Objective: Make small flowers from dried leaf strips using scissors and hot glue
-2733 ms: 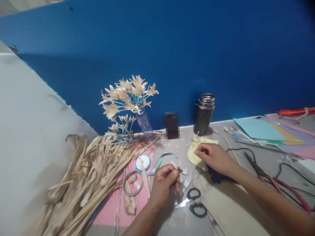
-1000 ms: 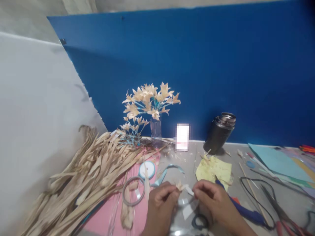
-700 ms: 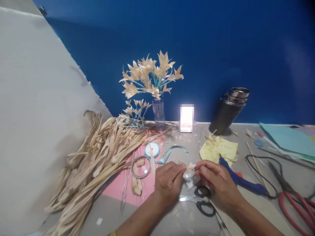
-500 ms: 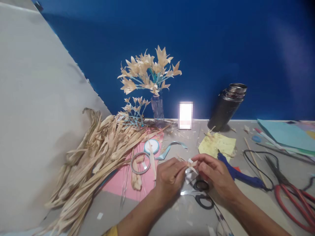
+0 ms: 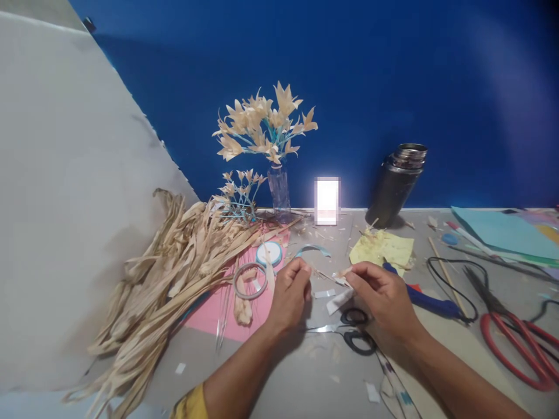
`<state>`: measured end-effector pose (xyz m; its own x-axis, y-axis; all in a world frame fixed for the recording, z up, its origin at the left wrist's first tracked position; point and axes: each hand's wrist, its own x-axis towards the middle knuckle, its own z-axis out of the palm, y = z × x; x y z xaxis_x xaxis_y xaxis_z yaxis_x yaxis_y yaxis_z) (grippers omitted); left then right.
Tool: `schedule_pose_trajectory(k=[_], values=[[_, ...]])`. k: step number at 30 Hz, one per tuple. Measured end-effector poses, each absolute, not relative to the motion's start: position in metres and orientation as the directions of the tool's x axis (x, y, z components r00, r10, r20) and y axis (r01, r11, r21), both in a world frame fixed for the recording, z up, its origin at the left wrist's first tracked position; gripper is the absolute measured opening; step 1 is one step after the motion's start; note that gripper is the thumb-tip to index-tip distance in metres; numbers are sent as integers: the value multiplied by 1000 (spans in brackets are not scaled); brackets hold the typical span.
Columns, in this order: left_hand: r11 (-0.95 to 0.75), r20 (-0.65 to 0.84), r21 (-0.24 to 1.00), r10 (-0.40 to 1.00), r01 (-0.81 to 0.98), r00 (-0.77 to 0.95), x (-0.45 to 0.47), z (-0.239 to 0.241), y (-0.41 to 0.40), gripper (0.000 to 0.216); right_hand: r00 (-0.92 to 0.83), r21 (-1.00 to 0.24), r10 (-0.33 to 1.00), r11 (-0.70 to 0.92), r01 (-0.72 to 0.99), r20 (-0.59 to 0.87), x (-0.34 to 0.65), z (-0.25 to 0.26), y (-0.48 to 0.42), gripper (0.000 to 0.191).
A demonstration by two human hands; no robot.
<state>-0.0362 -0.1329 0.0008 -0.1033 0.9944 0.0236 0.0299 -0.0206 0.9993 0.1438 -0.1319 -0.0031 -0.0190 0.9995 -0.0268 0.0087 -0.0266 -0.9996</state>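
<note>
My right hand pinches a small pale dried-husk flower at the middle of the table. A thin stem runs from it toward my left hand, whose thumb and fingers are closed at the stem's far end. Part of the flower is hidden behind my right fingers. Below the hands lie black-handled scissors, blades pointing left. White strips rest just above the scissors. A blue glue gun lies beyond my right hand, partly covered by it.
Dried husks heap at the left, beside pink paper with a tape roll and ribbon spool. Behind stand a vase of husk flowers and a dark flask. Red-handled scissors lie right, near yellow paper.
My hands have moved apart. The left has shifted off the flower to the end of the stem, while the right now grips the flower. The camera view has shifted slightly.
</note>
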Motion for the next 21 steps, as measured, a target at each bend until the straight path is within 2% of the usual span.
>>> schedule_pose_trajectory(k=[4,7,9,12,14,16,19,21], values=[[-96,111,980,991,173,-79,-37,-2,-131,46,-32,-918,967,250,309,253,145,-4,-130,24],[-139,161,967,983,213,-90,-36,-6,-129,35,-61,-873,947,315,372,316,145,-7,-128,23],[-128,147,972,986,198,-80,-36,-8,-128,20,-62,-904,960,277,326,272,145,-8,-127,24],[-131,153,959,986,251,-68,-35,-10,-129,22,-55,-968,985,172,181,165,144,-10,-125,26],[-175,209,932,975,316,-76,-34,-11,-131,23,-50,-990,993,112,91,108,144,-11,-123,29],[-232,274,906,959,354,-73,-31,-13,-133,7,-48,-997,997,63,41,61,143,-13,-121,33],[-312,348,863,937,397,-22,-27,-16,-137,17,-40,-1000,999,-24,-19,-23,141,-17,-120,35],[-352,384,835,923,423,10,-25,-18,-138,9,-58,-994,995,-87,-68,-83,140,-18,-121,35]])
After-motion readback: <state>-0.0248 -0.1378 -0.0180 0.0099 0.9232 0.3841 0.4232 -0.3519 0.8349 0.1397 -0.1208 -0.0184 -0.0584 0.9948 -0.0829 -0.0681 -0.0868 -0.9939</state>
